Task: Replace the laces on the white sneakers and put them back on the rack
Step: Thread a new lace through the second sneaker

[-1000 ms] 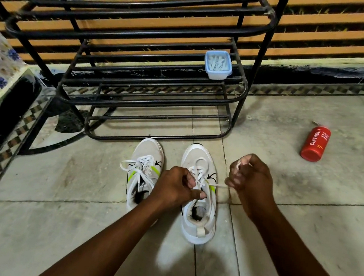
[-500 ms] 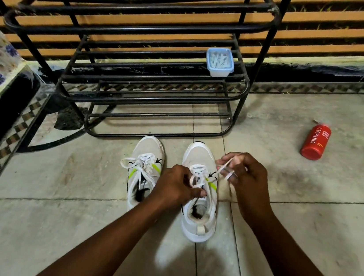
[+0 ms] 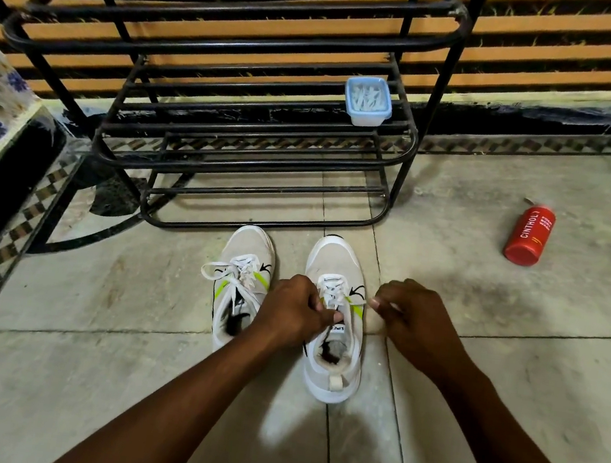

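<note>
White lace (image 3: 354, 303) drawn tight between two hands, over a sneaker (image 3: 335, 262) on the tiled floor (image 3: 510, 375).
The left hand (image 3: 297, 312) is curled over the upper eyelets and pinches the lace there; the right hand (image 3: 409, 315), just beside it, pinches the free end between thumb and fingertip. The second sneaker (image 3: 249, 247), its lace in a loose bow, stands just at the far side of the left hand, and the black rack (image 3: 242, 48) is beyond both hands. I judge the lace soft, flat and light, easy to slip; better to take it near the tip, while the sneaker is steadied at the tongue.
</note>
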### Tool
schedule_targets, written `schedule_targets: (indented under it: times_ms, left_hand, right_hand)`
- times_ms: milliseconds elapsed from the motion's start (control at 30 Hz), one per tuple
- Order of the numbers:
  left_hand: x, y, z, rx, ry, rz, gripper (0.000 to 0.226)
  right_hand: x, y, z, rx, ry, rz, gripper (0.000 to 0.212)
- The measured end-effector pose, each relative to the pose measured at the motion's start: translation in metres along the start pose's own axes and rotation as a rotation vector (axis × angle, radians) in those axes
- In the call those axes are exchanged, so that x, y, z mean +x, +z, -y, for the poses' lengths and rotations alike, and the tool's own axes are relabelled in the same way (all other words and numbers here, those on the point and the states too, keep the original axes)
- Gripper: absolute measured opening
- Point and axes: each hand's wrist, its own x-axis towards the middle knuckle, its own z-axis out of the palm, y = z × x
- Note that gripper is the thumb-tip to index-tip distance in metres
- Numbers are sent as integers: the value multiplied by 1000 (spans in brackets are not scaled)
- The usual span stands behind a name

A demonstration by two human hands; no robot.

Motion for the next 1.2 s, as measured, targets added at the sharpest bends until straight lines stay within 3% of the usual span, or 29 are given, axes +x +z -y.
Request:
schedule_targets:
  times_ms: [133,233,400,767,867,967,1033,1200]
  left_hand:
    - [-1,-1,-4,40,12,-2,42]
    - [-6,-4,-5,21,41,6,39]
    - [-11,-18,-3,-75,85,51,31]
    - [-19,-25,-4,-122,132,-38,28]
    - [-23,-33,-9,-168,146,-96,26]
    - [-30,-49,-22,-260,205,-122,19]
    - [-37,-64,-32,-327,234,-112,14]
    - [-54,-101,-56,-485,314,-15,7]
  right_hand:
    - [4,-3,15,75,-68,-51,32]
    - [-6,7,15,155,22,-88,31]
    - [-23,31,12,1,119,135,36]
    - [-24,37,20,-50,56,152,36]
    - [-17,25,21,-72,47,94,24]
    - [-8,11,36,-187,172,26,25]
    - [2,-1,53,-260,244,89,28]
    - [18,-22,75,147,230,66,30]
